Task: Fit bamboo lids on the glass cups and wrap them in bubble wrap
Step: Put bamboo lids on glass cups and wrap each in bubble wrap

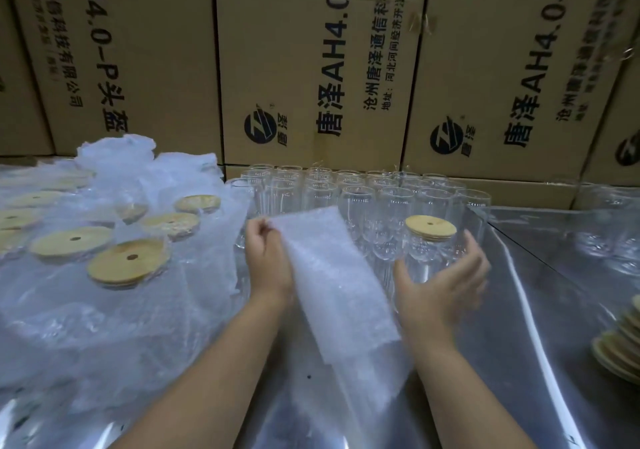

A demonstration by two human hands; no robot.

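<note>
My left hand is raised in the middle of the scene, forearm reaching in from the near edge, fingers pinched shut on the far corner of a bubble wrap sheet that slopes back down toward me onto the shiny table. My right hand sits just right of the sheet, palm turned left, fingers spread and curled around a lidded glass cup; motion blur keeps me from telling whether the fingers press the glass or only cup it. The cup stands upright with a bamboo lid seated on its rim.

At the near right edge lies a leaning stack of bamboo lids. To the left, wrapped cups lie under loose bubble wrap, their lids showing through. Beyond my hands, rows of open glass cups stand packed together, directly behind the sheet and the held cup. More glasses stand far right. Printed cardboard boxes wall off the far side.
</note>
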